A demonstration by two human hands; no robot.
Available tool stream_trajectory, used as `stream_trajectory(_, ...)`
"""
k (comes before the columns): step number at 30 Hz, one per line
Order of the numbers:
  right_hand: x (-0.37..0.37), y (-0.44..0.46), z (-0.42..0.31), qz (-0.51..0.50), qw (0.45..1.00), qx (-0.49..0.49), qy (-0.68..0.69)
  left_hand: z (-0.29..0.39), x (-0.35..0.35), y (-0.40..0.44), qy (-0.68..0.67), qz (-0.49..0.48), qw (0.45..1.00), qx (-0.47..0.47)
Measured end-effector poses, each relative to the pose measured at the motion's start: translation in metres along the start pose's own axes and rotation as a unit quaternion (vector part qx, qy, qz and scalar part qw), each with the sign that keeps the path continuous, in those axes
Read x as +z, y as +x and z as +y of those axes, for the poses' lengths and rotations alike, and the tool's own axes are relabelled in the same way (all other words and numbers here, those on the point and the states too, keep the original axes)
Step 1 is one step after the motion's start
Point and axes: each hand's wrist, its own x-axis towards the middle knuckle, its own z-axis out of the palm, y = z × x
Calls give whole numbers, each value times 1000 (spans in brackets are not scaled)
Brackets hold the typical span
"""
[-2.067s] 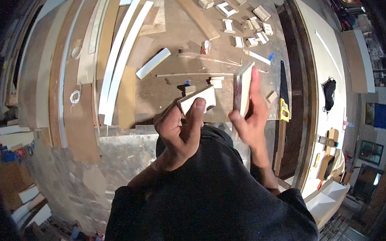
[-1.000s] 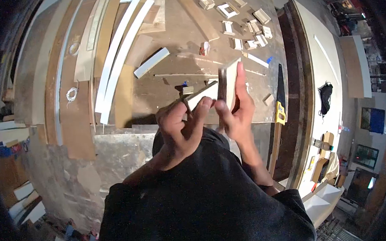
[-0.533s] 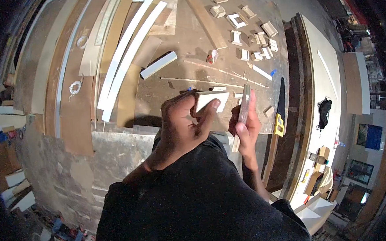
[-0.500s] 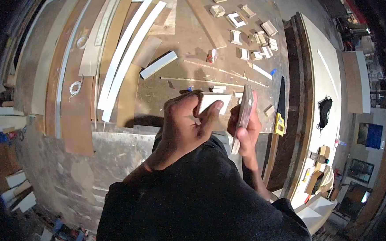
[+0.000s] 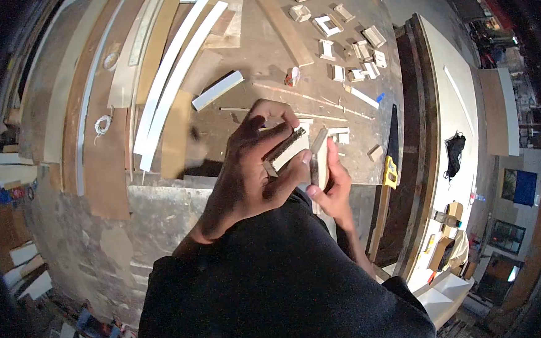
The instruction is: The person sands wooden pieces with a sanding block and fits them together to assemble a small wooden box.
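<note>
My left hand [image 5: 245, 167] is closed around a small white-faced wooden block [image 5: 291, 152], fingers along its dark, rough edge and thumb on its near side. Opposite it, my right hand [image 5: 336, 186] grips a flat wooden piece [image 5: 320, 156] held nearly upright, thumb on the near face and fingers behind. The two pieces are close together in front of my body; whether they touch I cannot tell. Beyond the hands, several small wooden pieces [image 5: 374, 37] lie on the worktable [image 5: 239, 65]. Some fingertips are hidden behind the wood.
A handsaw with a yellow handle [image 5: 391, 173] lies at the table's right edge. Long white strips [image 5: 181, 81] and boards cover the left side. A white-faced block [image 5: 217, 90] and a blue-capped marker [image 5: 362, 96] lie beyond my hands. A pale panel [image 5: 446, 108] stands at right.
My left hand has turned its block, so the dark edge now shows. My right hand has moved left, bringing its wooden piece closer to the left one.
</note>
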Motion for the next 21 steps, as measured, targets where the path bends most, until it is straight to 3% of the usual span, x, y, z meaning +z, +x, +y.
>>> stream_trajectory(2,-4,3,4,53,999,-6,-4,-4,0,-4,-30,28,999,-10)
stream_trajectory(4,-10,6,-4,58,997,36,43,4,-8,-8,16,-42,995,-92)
stream_trajectory(8,-25,12,-10,40,999,31,-17,5,-4,-6,31,35,997,-62)
stream_trajectory(12,-33,14,-21,67,996,21,54,6,-12,-5,13,-20,998,-53)
stream_trajectory(15,-43,26,-44,14,999,-24,28,1,-8,-9,-39,-56,991,-117)
stream_trajectory(18,-41,45,-73,-68,994,-89,3,-3,0,-10,-42,-164,984,-58)
stream_trajectory(19,-43,50,-79,-93,994,-60,26,3,0,-9,-17,-197,979,-50)
stream_trajectory(21,-44,58,-92,-96,994,-50,32,-2,7,-11,-68,-176,981,-53)
